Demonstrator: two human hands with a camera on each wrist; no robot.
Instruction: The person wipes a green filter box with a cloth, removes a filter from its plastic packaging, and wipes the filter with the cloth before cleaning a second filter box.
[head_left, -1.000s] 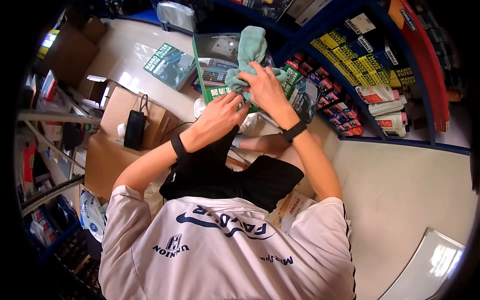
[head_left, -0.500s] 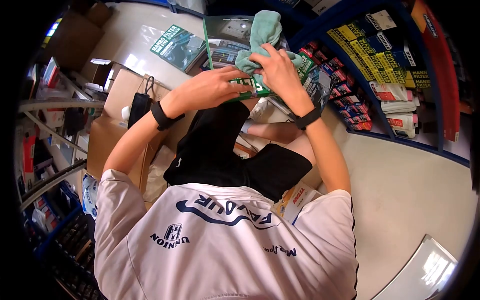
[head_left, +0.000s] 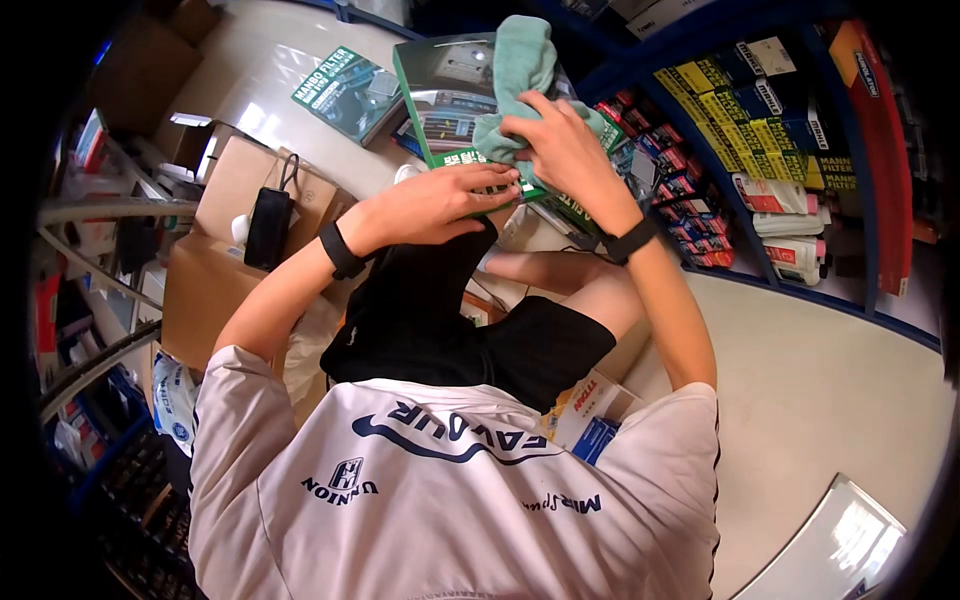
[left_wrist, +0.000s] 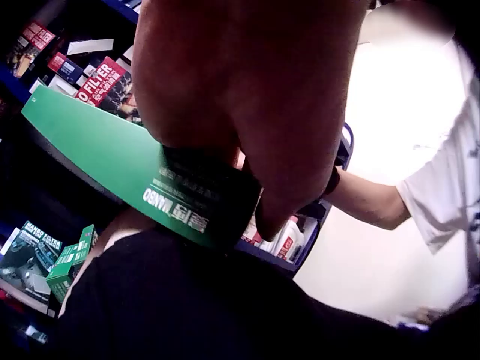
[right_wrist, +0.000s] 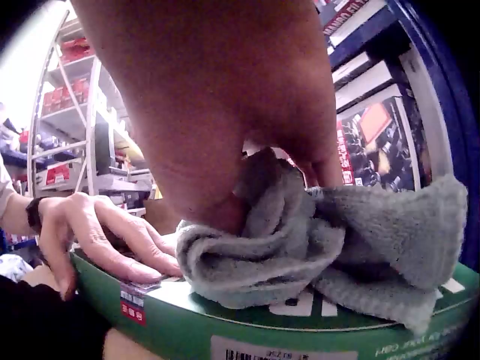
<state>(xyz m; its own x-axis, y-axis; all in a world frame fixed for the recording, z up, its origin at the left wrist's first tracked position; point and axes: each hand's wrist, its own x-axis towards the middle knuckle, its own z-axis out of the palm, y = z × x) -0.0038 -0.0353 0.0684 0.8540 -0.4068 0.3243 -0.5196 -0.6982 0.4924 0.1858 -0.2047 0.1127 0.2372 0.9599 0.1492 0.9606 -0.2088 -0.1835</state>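
A flat green filter box (head_left: 450, 85) with a printed picture on top lies over the person's lap. On its near edge is the left hand (head_left: 430, 195), its fingers laid across the top and its thumb down over the side, as the right wrist view shows. The right hand (head_left: 572, 150) grips a bunched grey-green cloth (head_left: 525, 62) against the box top. Folds of the cloth (right_wrist: 259, 262) spread from under those fingers in the right wrist view. In the left wrist view, the box's green side wall (left_wrist: 97, 146) runs out from beneath the left hand.
Another filter box (head_left: 348, 95) lies on the floor ahead, to the left. Blue shelving (head_left: 850, 285) stocked with yellow and red boxes stands at the right. On the left, a black device (head_left: 270, 228) with a cord rests on a cardboard box (head_left: 215, 300).
The left hand has gone from beside the cloth to the near edge of the box, its fingers now flatter. The right hand keeps hold of the cloth on the box top.
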